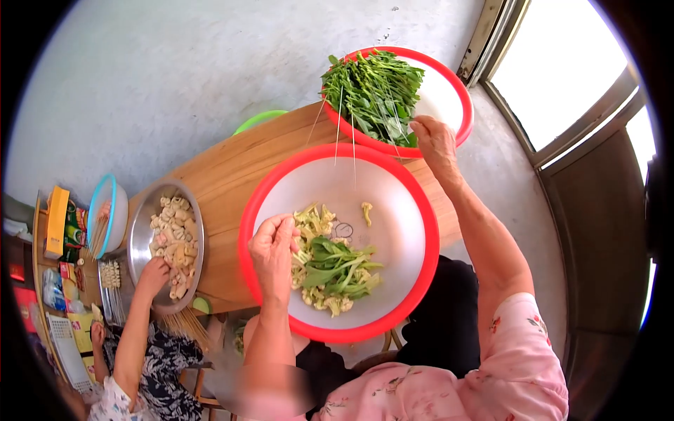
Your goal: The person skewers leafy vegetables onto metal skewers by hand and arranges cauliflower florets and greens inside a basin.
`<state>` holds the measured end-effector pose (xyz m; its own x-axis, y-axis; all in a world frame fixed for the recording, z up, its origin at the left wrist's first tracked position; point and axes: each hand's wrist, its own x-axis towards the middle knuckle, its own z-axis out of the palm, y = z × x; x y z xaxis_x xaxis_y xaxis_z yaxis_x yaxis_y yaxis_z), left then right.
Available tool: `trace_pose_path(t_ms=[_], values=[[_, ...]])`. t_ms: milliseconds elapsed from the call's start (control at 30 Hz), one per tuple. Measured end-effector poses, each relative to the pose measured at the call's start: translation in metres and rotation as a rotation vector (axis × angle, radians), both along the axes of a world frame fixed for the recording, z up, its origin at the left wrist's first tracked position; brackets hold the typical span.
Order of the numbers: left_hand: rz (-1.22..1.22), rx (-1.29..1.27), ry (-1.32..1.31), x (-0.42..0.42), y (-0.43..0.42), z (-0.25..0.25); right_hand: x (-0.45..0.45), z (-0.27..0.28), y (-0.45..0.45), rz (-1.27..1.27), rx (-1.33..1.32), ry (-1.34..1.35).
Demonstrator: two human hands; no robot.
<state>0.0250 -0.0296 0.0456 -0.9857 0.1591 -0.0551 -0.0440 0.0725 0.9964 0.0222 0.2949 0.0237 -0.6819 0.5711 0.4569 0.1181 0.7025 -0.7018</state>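
A large red-rimmed basin (414, 274) holds cauliflower florets (316, 219) and a heap of leafy greens (337, 266). My left hand (274, 245) is over its left side, beside the florets, with thumb and fingers pinched together; what they hold is hidden. Behind it, a second red-rimmed basin (449, 102) is piled with greens (372, 91), and thin skewers (339, 123) stick out over its front edge. My right hand (437, 145) is at this basin's front right, close to the leaves, its fingers closed on something too small to make out.
On the wooden table (225, 175), a co-worker's hand (153, 274) reaches into a steel bowl (168, 298) of pale food pieces. Beyond are a blue-rimmed bowl (118, 217) with skewers, a steel tray (112, 302) and a loaded shelf (53, 266). Bare skewers (184, 326) lie at the table's edge.
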Motion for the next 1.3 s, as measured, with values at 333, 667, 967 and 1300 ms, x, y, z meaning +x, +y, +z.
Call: trace_pose_path(t_ms=[333,667,967,1300], values=[[0.270,0.129,-0.008,0.013,-0.045,-0.009,0.145,0.008,-0.086,0.128,-0.105,-0.100],[0.261,0.058,0.111,0.071,-0.100,0.023,0.209,0.005,-0.138,0.141,-0.113,-0.012],[0.284,-0.154,0.213,0.094,-0.118,-0.005,0.270,-0.003,-0.195,0.643,-0.128,-0.217],[0.225,-0.454,0.406,0.087,-0.112,-0.017,0.298,-0.074,-0.199,0.763,-0.002,-0.482]])
